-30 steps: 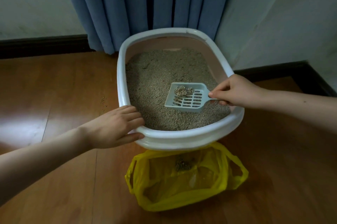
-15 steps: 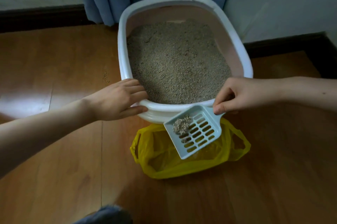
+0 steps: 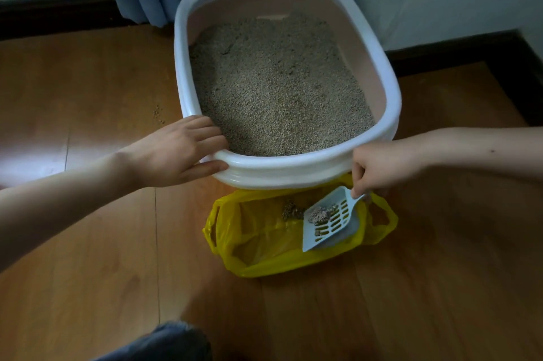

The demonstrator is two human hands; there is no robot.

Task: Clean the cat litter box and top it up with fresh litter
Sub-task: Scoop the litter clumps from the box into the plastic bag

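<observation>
Our right hand (image 3: pixel 382 168) pinches the scoop (image 3: pixel 330 221), its clump (image 3: pixel 320 214) over the yellow bag (image 3: pixel 264 260) by the litter box (image 3: pixel 282 168); left hand (image 3: pixel 176 152) rests flat on its rim; tipping unevenly, we risk spilling onto the floor (image 3: pixel 411 302).

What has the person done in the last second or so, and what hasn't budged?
The right hand carried the scoop, with its clump, out of the litter box and down over the open yellow bag, tilting it. The grip on the handle is unchanged. The left hand stays on the box's near rim; box and bag have not moved.
</observation>
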